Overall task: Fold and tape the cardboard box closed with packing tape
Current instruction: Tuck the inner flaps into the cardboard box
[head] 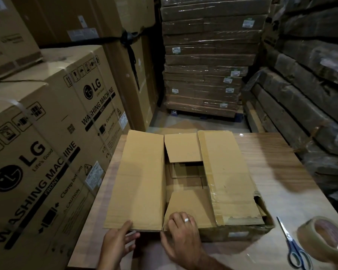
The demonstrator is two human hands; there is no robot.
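- L hand (pixel 117 242): thumb on top of the L flap (pixel 137 182) at its near corner, fingers spread just under the edge. It pinches the flap, narrow grip.
- R hand (pixel 181 236), ring on one finger: bent fingers press down on the near flap (pixel 191 205), thumb on the box's front wall. It holds nothing.
- box (pixel 222 234): cardboard, top up, mid-table, near edge right at both hands.
- L flap and R flap (pixel 226 176) lie inward but don't meet; the gap betw. them shows the dim inside.
- far flap (pixel 181 148) is folded in betw. the two long ones.
- R flap carries old clear tape strips; its near-R corner is torn.
- scissors (pixel 293 242), blue handles, lie flat on the table (pixel 271 162) R of the box, apart from it.
- tape roll (pixel 324 238) is just beside the scissors, at the table's near-R corner, blurry.
- LG cartons (pixel 47 133) are stacked L of the table; a wrapped stack (pixel 203 65) stands beyond it.
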